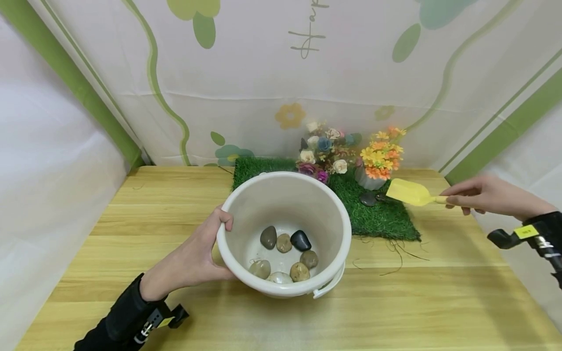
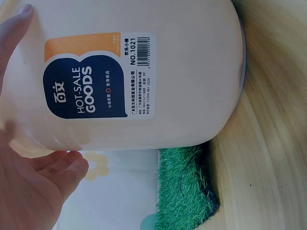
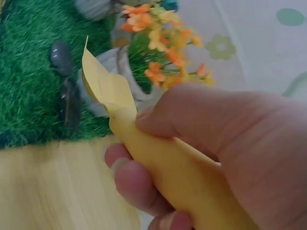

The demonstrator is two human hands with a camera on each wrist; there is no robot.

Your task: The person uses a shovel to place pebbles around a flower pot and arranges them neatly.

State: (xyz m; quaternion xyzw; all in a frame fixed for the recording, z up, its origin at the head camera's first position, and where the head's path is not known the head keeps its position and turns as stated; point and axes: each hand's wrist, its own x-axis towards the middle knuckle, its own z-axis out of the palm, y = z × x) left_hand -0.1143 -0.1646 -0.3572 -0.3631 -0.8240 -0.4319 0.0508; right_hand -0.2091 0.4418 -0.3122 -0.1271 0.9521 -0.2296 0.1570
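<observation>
A white bucket (image 1: 284, 187) stands in the middle of the table, its mouth facing up toward the head camera. Several stones, among them a black stone (image 1: 300, 240), lie on its floor. My left hand (image 1: 199, 251) grips the bucket's left rim, fingers hooked over the edge. In the left wrist view a printed label (image 2: 98, 76) shows on the bucket's side. My right hand (image 1: 491, 197) holds a yellow toy shovel (image 1: 410, 192) by its handle. The shovel's blade carries nothing visible and hovers beside two dark stones (image 3: 62, 57) on the artificial grass mat (image 1: 386, 224).
Behind the bucket, mixed artificial flowers (image 1: 325, 151) stand on the mat. A white pot with orange and yellow flowers (image 1: 381, 153) is close to the shovel blade. Loose dark fibres (image 1: 397, 256) trail from the mat's front edge onto the wooden table (image 1: 175, 195). A patterned cloth (image 1: 246, 63) hangs behind.
</observation>
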